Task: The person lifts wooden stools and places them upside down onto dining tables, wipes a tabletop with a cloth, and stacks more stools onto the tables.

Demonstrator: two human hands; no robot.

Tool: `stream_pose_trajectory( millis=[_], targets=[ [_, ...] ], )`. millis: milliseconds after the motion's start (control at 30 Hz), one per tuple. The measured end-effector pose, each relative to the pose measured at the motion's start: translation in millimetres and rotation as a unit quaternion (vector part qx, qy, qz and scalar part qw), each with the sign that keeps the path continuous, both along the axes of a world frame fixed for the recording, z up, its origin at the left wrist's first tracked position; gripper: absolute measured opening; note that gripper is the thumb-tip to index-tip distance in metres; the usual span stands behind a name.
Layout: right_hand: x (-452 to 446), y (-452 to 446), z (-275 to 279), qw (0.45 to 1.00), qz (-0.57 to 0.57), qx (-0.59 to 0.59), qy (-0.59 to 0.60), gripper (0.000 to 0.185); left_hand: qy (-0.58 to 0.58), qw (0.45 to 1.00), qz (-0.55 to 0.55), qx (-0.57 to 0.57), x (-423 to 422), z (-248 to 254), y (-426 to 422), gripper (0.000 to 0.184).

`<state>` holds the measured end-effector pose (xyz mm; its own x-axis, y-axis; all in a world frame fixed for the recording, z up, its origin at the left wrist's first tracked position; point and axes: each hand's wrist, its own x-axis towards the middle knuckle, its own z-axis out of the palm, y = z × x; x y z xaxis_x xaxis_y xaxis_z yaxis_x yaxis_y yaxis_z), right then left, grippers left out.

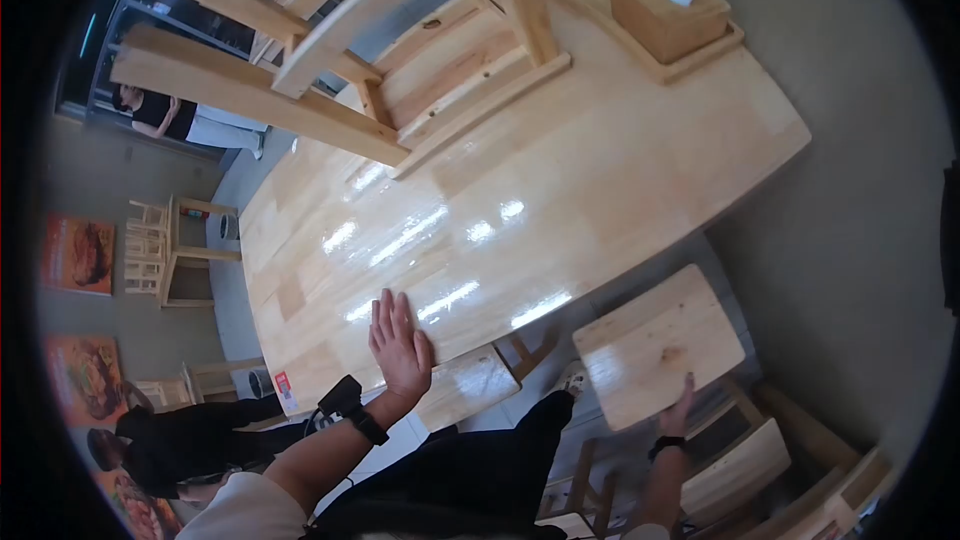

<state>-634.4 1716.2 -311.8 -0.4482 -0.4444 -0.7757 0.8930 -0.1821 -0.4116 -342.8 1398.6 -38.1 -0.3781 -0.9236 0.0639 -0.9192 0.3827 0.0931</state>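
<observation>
My left hand [400, 348] rests on the near edge of a glossy light-wood table [600, 180], fingers stretched out and holding nothing. A dark band and a small black device [342, 398] are at that wrist. My right hand [678, 408] grips the near edge of a square wooden seat [655, 345], its thumb on top and its other fingers mostly hidden. This seat is beside the table; I cannot tell whether it has a backrest. Another wooden seat [470, 387] is partly under the table edge, close to my left hand.
A wooden chair [340, 35] lies on the tabletop. A tissue box [668, 15] sits on a wooden tray [665, 72] at the far corner. More chair parts [735, 470] crowd the lower right. One person [190, 445] stands at lower left, another [190, 120] farther back.
</observation>
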Motion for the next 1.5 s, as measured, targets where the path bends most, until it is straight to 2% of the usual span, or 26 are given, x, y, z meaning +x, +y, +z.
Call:
stream_pose_trajectory(
  millis=[33,100,133,367,433,467,500,567,633,667,733,767,867,933,967,1033,1067,1100,1133,1167,1233,1267,1300,1367,1433,1500],
  targets=[
    [12.5,-5.5,-10.5,0.993,0.05,0.043,0.093,0.057,-0.002,1.0,0.0,0.001,0.2,-0.3,-1.1,0.056],
    [31.2,-29.0,18.0,0.984,0.061,0.084,0.143,0.054,0.009,1.0,0.01,0.0,1.8,1.5,-1.0,0.057],
    [40.9,-49.0,51.9,0.992,0.022,0.08,0.1,0.053,0.01,1.0,0.018,0.011,1.1,4.0,-0.1,0.057],
    [92.6,-21.8,173.0,0.964,0.126,0.095,0.214,0.052,0.057,0.997,0.031,0.041,10.4,7.5,0.5,0.058],
    [103.0,-10.1,214.0,0.948,0.227,0.084,0.205,0.047,0.08,0.996,0.028,0.041,8.5,3.6,-1.5,0.058],
    [107.7,-5.4,232.4,0.945,0.222,0.089,0.223,0.047,0.078,0.994,0.059,0.058,4.6,1.7,-3.9,0.054],
    [113.3,-0.6,249.7,0.919,0.283,0.079,0.262,0.046,0.074,0.99,0.091,0.077,2.0,7.0,-4.7,0.051],
    [130.5,3.5,297.5,0.882,0.346,0.081,0.309,0.045,0.056,0.977,-0.024,0.203,-20.2,65.1,-16.3,0.044],
    [157.1,-12.6,372.7,0.813,0.445,0.125,0.355,0.046,0.279,0.933,-0.164,0.157,-50.0,56.2,-0.7,0.046],
    [168.3,-17.3,394.4,0.805,0.443,0.128,0.373,0.046,0.306,0.904,-0.193,0.228,-65.7,73.8,5.3,0.055],
    [193.0,-20.4,431.7,0.707,0.471,0.125,0.513,0.045,0.326,0.827,-0.229,0.398,-94.2,107.5,14.4,0.07],
    [203.5,-18.0,452.9,0.699,0.471,0.133,0.521,0.045,0.316,0.774,-0.233,0.496,-106.1,119.4,19.9,0.076],
    [236.2,-12.1,512.2,0.665,0.531,0.148,0.503,0.053,0.293,0.731,-0.301,0.537,-125.2,151.4,41.8,0.087],
    [260.7,-4.1,540.3,0.485,0.604,0.164,0.61,0.057,0.276,0.699,-0.323,0.575,-112.8,201.7,54.1,0.073],
    [270.3,0.3,547.3,0.486,0.602,0.168,0.611,0.057,0.276,0.697,-0.327,0.575,-107.4,211.7,55.8,0.073],
    [287.8,10.4,557.8,0.44,0.649,0.243,0.571,0.049,0.426,0.54,-0.173,0.705,-95.6,222.6,58.4,0.069],
    [293.6,14.0,564.2,0.438,0.648,0.246,0.572,0.049,0.417,0.537,-0.188,0.709,-95.5,227.1,56.3,0.063],
    [298.4,15.7,569.5,0.476,0.623,0.261,0.563,0.043,0.418,0.538,-0.19,0.707,-90.2,240.9,54.0,0.063],
    [303.2,18.9,570.7,0.517,0.597,0.276,0.547,0.037,0.47,0.541,-0.232,0.658,-78.8,259.4,58.3,0.059],
    [306.9,19.9,571.3,0.523,0.598,0.276,0.54,0.037,0.515,0.541,-0.269,0.608,-65.5,273.6,64.0,0.056],
    [305.6,19.4,571.8,0.495,0.594,0.288,0.565,0.031,0.547,0.53,-0.296,0.577,-48.4,289.8,64.7,0.06],
    [290.3,27.1,546.5,0.481,0.559,0.221,0.638,0.034,0.585,0.516,-0.326,0.534,-42.0,298.7,63.7,0.064],
    [284.3,21.4,536.8,0.484,0.56,0.216,0.637,0.034,0.582,0.521,-0.323,0.534,-27.2,312.5,61.6,0.064],
    [267.0,-1.7,523.8,0.428,0.545,0.229,0.684,0.041,0.604,0.557,-0.366,0.437,12.2,337.0,50.6,0.073],
    [233.2,-28.5,491.8,0.345,0.504,0.17,0.773,0.037,0.607,0.574,-0.396,0.381,32.6,336.6,42.0,0.072],
    [200.1,-63.4,471.2,0.3,0.476,0.15,0.813,0.036,0.605,0.59,-0.422,0.328,50.4,333.9,37.4,0.072]
  ],
)
